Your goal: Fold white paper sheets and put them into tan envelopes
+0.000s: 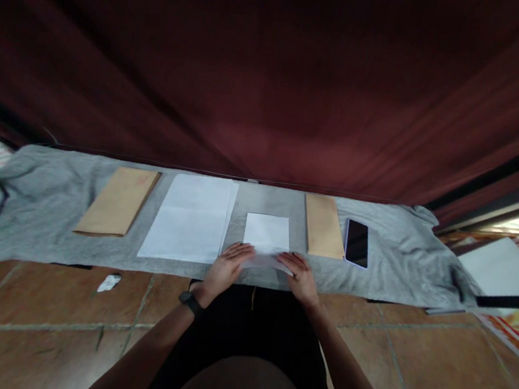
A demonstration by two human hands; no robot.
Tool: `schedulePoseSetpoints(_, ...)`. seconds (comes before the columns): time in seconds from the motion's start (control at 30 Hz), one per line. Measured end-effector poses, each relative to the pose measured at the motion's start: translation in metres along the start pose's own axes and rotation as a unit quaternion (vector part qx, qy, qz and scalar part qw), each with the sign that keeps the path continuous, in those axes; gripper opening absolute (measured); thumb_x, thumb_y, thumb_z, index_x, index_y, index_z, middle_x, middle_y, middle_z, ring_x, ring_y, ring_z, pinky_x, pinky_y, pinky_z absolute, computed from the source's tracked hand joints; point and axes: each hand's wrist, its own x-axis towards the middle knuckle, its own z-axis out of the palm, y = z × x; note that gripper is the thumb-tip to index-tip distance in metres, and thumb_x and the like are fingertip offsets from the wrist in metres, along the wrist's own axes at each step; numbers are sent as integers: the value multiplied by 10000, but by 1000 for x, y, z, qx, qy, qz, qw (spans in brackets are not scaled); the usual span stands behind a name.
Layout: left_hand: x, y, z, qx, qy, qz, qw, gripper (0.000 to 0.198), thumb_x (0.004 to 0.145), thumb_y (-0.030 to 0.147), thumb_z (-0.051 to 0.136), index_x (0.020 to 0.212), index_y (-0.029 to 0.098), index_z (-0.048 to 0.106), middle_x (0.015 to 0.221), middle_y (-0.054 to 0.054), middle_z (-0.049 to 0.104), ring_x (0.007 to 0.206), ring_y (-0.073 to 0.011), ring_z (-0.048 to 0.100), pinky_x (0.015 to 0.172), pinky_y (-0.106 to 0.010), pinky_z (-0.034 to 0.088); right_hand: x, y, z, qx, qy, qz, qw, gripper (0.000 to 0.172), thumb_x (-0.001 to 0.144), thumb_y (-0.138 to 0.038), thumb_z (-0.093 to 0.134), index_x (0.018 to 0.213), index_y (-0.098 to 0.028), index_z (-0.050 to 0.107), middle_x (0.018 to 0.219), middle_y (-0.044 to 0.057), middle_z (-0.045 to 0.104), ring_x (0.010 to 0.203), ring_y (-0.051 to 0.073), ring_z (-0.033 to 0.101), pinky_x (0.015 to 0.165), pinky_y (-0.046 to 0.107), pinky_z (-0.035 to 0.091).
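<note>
A white sheet of paper [267, 230] lies on the grey cloth in front of me, its near part curling up toward me. At the left end of that raised part, my left hand [227, 266] grips the paper with fingers together, a dark band around its wrist. Gripping the right end is my right hand [301, 275], its fingertips over the paper. Both thumbs are hidden. To the left rests a stack of larger white sheets [188, 217], its edges slightly uneven. A brown envelope-like packet [326, 225] sits to the right of the paper.
Farther left is a thicker brown packet [117, 201]. A phone [357, 243] lies right of the narrower packet. The grey cloth [395, 249] covers a long narrow surface, with a dark red curtain [271, 95] behind it. A white scrap [109, 283] is on the tiled floor.
</note>
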Motion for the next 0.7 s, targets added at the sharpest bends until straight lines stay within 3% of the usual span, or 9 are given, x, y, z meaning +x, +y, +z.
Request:
schedulePoseSetpoints(0.13,5,15,-4,-51,77,-49,995,246,957,224,537,1137,223,705,1213,-49,728,1215,-204,626,1151,-448,432,7,-21,-20,85,54,53,993,332,1001,-286,474,1235,-301,710,1178,17,751,1101,229,700,971,397,567)
schedulePoseSetpoints(0.3,17,42,-21,-179,118,-168,962,283,933,432,600,993,191,735,1013,-53,771,955,-217,706,892,-355,562,31,-56,-60,218,147,146,954,315,935,-474,593,992,-234,788,966,36,784,876,225,722,754,316,574)
schedulePoseSetpoints(0.43,32,60,-32,-266,147,-223,926,303,887,470,634,858,176,698,841,-18,741,783,-173,667,719,-268,527,55,-66,-79,295,206,216,908,354,843,-520,687,889,-181,778,753,4,727,653,158,610,581,252,457)
schedulePoseSetpoints(0.5,42,63,-35,-315,154,-236,906,301,868,475,641,826,179,665,783,-2,710,723,-151,636,661,-244,498,66,-64,-78,343,220,238,882,376,822,-530,694,920,-174,766,751,-2,715,632,146,581,579,251,439)
schedulePoseSetpoints(0.6,55,57,-35,-373,158,-263,875,303,836,453,655,975,185,664,770,6,691,697,-144,624,639,-237,483,74,-56,-62,406,239,260,843,393,796,-519,702,975,-173,749,819,10,733,687,159,609,640,271,472)
schedulePoseSetpoints(0.7,58,42,-31,-366,103,-287,879,429,792,374,685,1170,175,645,701,25,655,634,-140,594,576,-226,442,65,-46,-37,458,285,305,785,367,749,-484,727,948,-175,731,861,20,746,738,173,644,696,293,509)
